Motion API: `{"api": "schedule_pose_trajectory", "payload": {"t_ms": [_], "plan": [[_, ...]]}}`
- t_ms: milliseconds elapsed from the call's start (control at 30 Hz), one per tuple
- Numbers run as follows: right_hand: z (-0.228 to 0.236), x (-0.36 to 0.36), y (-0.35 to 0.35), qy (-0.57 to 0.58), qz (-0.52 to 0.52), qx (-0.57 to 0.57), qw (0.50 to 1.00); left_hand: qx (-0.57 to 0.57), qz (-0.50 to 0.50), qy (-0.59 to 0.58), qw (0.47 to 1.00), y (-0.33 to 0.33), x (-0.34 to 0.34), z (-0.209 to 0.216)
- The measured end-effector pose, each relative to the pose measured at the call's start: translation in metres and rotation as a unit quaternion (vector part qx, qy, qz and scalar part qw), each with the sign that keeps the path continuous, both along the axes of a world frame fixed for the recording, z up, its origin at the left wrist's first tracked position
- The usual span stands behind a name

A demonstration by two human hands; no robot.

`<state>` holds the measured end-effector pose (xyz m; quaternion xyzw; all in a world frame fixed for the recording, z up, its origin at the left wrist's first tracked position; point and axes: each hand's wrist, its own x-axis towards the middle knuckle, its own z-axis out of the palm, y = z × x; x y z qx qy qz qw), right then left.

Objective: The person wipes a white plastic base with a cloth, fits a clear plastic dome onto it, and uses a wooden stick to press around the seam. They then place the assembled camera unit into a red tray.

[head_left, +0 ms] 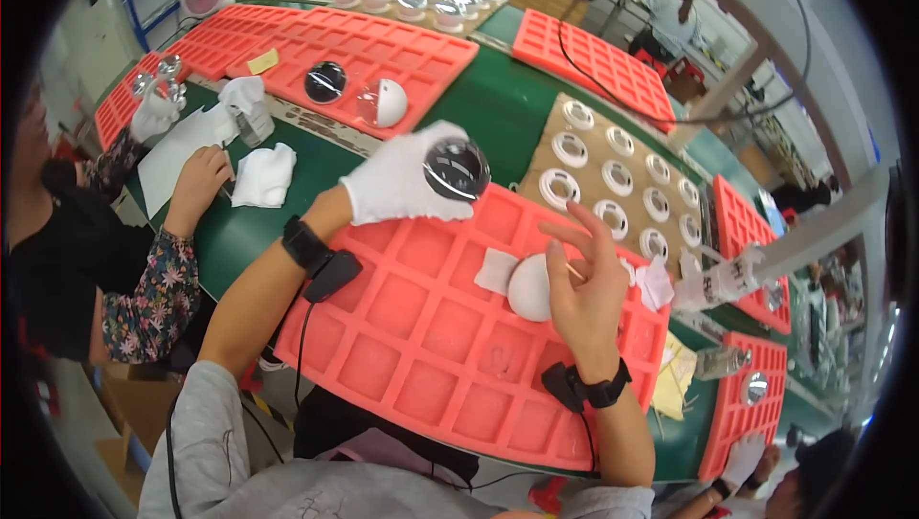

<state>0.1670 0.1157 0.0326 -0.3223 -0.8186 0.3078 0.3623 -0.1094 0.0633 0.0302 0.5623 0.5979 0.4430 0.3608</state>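
White fabric covers the left hand [407,179], and by it a dark, glossy dome [457,169] is held, with the fingers closed around its left side; the dome is raised over the far edge of the red tray [369,371], to the left of the right hand [589,294] and apart from it. The right hand is bare, and its fingers are held loosely parted above the same tray; a thin stick [575,273] is seen by the thumb, but whether it is gripped cannot be told. Just beside that thumb, a white ball [528,289] is set on the tray, with a small white cloth [495,271] laid next to it. The tray is divided into square pockets in rows. Beyond the left hand, a second red tray [431,57] is laid out, on which a black dome [325,82], a half-clear, half-white ball [386,102] and a yellow paper [262,61] are placed. To the right, white rings [570,149] are lined up on a brown board [584,184]. At the far end, clear domes on white bases [412,6] are crowded together. Near the right forearm, thin sticks are laid on a yellow sheet [673,380], beside a clear jar [723,362]. At the left, a white cloth bundle [263,176] is placed near a co-worker's bare hand [201,179].
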Motion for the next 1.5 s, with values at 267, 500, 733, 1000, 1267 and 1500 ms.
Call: {"api": "schedule_pose_trajectory", "payload": {"t_ms": [267,500,733,1000,1267,1500], "plan": [[-0.008,0.003,0.021,-0.02,0.05,-0.041,0.998,0.08,0.077,0.255,0.96,0.011,0.0,-0.04],[0.016,0.012,0.007,-0.195,0.002,0.055,0.979,0.174,0.052,0.201,0.963,0.017,-0.013,-0.051],[0.007,0.023,-0.003,-0.333,0.036,-0.04,0.942,0.358,0.214,-0.032,0.908,0.008,-0.013,-0.021],[-0.033,0.048,0.044,-0.118,0.223,-0.049,0.966,0.159,-0.082,0.15,0.972,0.001,0.099,-0.004],[-0.043,0.049,0.048,-0.09,0.242,-0.159,0.953,0.117,-0.1,0.116,0.981,-0.006,0.099,-0.022],[-0.044,0.045,0.049,-0.087,0.245,-0.139,0.956,0.219,-0.102,0.212,0.947,-0.01,0.092,-0.027]]}}
